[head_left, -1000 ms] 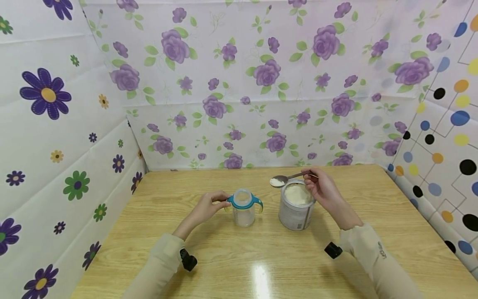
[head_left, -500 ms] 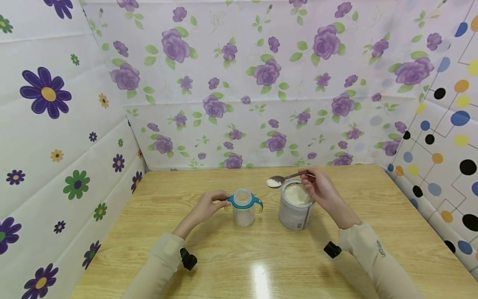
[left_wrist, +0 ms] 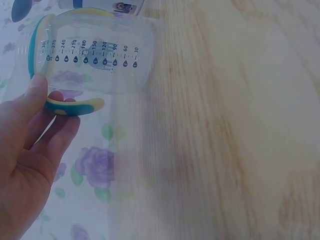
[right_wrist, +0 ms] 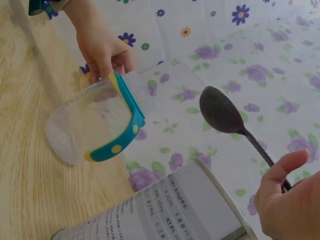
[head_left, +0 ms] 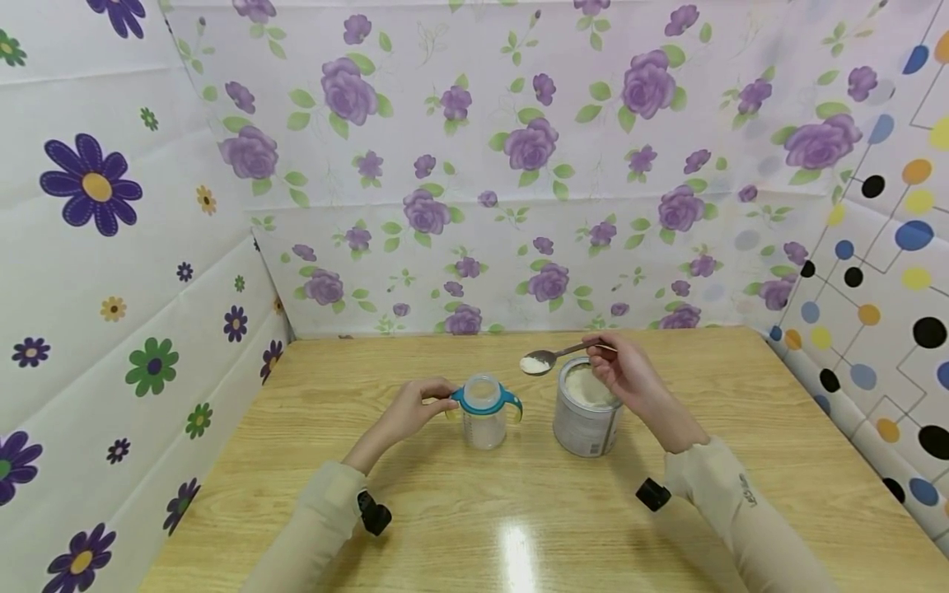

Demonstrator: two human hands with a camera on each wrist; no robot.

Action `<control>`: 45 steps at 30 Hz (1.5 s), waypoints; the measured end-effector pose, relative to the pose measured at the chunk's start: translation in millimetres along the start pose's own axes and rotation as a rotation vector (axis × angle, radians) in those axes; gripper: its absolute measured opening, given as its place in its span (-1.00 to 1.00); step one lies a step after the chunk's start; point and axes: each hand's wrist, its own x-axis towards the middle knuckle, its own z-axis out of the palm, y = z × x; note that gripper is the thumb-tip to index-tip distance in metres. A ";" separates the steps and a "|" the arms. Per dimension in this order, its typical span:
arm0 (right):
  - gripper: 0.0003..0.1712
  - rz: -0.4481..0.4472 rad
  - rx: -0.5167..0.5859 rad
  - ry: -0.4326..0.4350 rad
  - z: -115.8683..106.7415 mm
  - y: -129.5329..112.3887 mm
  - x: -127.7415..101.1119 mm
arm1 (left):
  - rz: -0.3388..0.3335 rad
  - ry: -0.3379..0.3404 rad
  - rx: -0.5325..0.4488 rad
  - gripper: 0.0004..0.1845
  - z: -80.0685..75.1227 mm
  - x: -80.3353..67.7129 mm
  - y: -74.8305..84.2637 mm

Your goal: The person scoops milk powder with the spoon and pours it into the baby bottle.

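A clear baby bottle (head_left: 485, 428) with a blue and yellow two-handled collar stands upright on the table, its top uncapped. My left hand (head_left: 417, 409) pinches the bottle's left handle (left_wrist: 75, 107) between thumb and fingers. Measuring marks run down the bottle's side in the left wrist view. To its right stands an open can (head_left: 586, 424) of pale powder. My right hand (head_left: 628, 371) holds a dark spoon (right_wrist: 220, 111) by its handle, above the can's far rim. White powder (head_left: 532, 364) lies in the spoon's bowl, which is between can and bottle, apart from both.
The wooden table (head_left: 445, 519) reaches a floral cloth (head_left: 474, 206) at the back. Patterned sheets hang on the left and right sides. A black wrist camera (head_left: 374, 515) sits on the left sleeve and another (head_left: 653, 494) on the right.
My right hand has moved left with the spoon, bringing the powder-filled bowl nearer the bottle. The left hand, bottle and can have stayed in place.
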 end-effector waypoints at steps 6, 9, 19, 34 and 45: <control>-0.59 0.004 -0.012 -0.010 3.4 0.4 0.2 | -0.016 -0.010 0.003 -0.82 -0.3 0.8 0.4; -0.60 0.006 -0.016 -0.014 4.8 0.6 0.8 | -0.025 -0.014 0.003 -0.82 -0.6 1.4 0.2; -0.58 0.015 -0.029 -0.020 7.5 3.1 2.5 | 0.014 -0.007 0.007 -0.83 -0.4 -0.6 1.6; -0.59 0.024 -0.027 -0.028 13.2 4.6 5.9 | -0.037 -0.027 0.002 -0.83 -1.3 2.3 -0.7; -0.61 0.041 -0.041 -0.035 17.6 6.7 8.1 | -0.047 -0.051 -0.012 -0.82 -8.1 -2.0 28.6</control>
